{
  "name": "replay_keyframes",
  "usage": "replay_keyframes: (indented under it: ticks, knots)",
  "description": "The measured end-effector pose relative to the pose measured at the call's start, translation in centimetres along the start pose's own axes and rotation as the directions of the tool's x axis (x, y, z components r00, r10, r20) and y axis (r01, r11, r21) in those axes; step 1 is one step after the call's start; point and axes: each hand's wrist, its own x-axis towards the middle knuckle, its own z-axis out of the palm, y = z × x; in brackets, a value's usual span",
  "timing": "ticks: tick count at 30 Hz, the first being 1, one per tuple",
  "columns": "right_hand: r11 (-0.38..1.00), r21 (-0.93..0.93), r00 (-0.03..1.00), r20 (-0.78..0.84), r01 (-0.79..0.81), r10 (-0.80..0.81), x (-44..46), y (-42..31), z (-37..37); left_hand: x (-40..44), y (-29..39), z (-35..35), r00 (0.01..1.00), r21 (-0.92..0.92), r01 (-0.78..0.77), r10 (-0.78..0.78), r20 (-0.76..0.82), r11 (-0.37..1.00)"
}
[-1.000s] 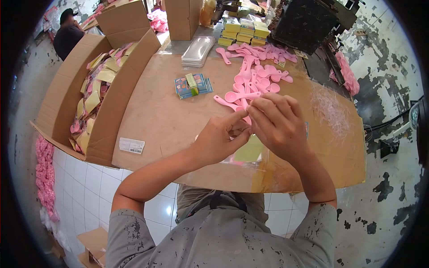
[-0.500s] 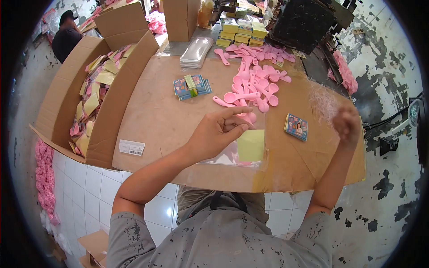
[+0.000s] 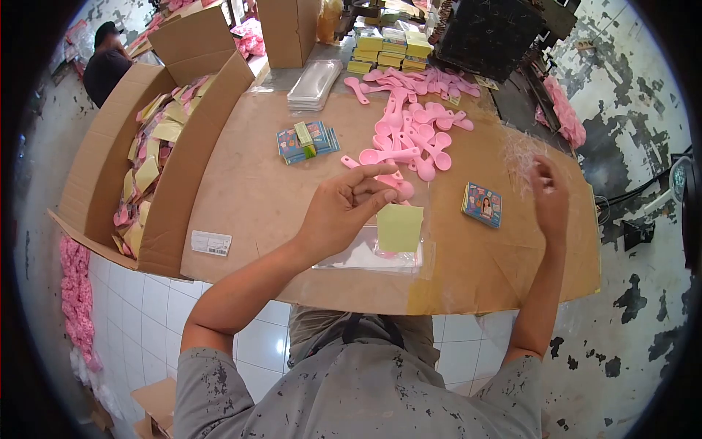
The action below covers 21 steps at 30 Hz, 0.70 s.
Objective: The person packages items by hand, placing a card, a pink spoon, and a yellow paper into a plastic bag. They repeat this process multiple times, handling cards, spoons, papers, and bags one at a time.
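My left hand [image 3: 342,208] is closed in a loose pinch, index finger and thumb reaching right. At its fingertips are a pink measuring spoon [image 3: 401,190] and, just below, a pale yellow card [image 3: 400,228]; both appear to belong to a clear plastic bag, whose edges I can hardly make out. Flat clear bags [image 3: 351,257] lie under that hand. Over at the right, my right hand [image 3: 550,194] is raised beside a tangle of clear plastic strips [image 3: 521,157], its fingers loosely apart. Beyond my left hand spreads a pile of pink spoons [image 3: 409,135].
A large carton [image 3: 170,197] of packed pieces stands left. Blue printed cards lie in a banded stack [image 3: 322,137] and a small stack [image 3: 482,205]. Behind are clear sleeves [image 3: 314,84], yellow card stacks [image 3: 391,47] and a dark machine [image 3: 490,36]. A person [image 3: 107,69] sits far left.
My right hand has moved slightly left and its fingers have loosened from a blurred, curled shape. The left hand keeps its pinch, with the yellow card shifted slightly up and left.
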Motion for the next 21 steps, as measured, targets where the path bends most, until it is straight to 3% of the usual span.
replay_keyframes:
  ticks: [1,3,5,11,14,19,21]
  knots:
    - [0.977,0.210,0.988,0.152,-0.026,-0.006,-0.5,-2.7,1.4,0.0,0.0,0.0,1.000,0.018,-0.020,0.021,-0.015,1.000]
    - [0.868,0.495,0.896,0.404,-0.045,-0.184,-1.8,-7.7,4.0,0.1,-0.3,-0.1,0.999,0.037,-0.019,0.021,-0.036,0.999]
    - [0.817,0.565,0.835,0.391,0.115,-0.388,-2.9,-11.7,6.6,0.1,-0.5,-0.1,0.999,0.035,-0.020,0.022,-0.046,0.999]
    - [0.640,0.730,0.787,0.533,-0.242,-0.310,-2.7,-12.3,11.1,0.2,-0.5,-0.8,0.999,-0.027,-0.040,0.039,-0.015,0.999]
    - [0.683,0.711,0.812,0.493,-0.168,-0.313,-2.3,-11.9,10.6,0.5,-0.5,-1.0,1.000,-0.002,-0.007,0.007,0.020,1.000]
    - [0.632,0.738,0.836,0.486,-0.237,-0.255,-2.4,-10.9,10.7,0.3,-0.4,-1.2,0.994,0.082,0.107,-0.106,-0.024,0.991]
    - [0.598,0.749,0.833,0.502,-0.285,-0.231,-2.4,-10.5,10.9,0.3,-0.5,-1.0,0.998,0.086,0.059,-0.055,-0.042,0.995]
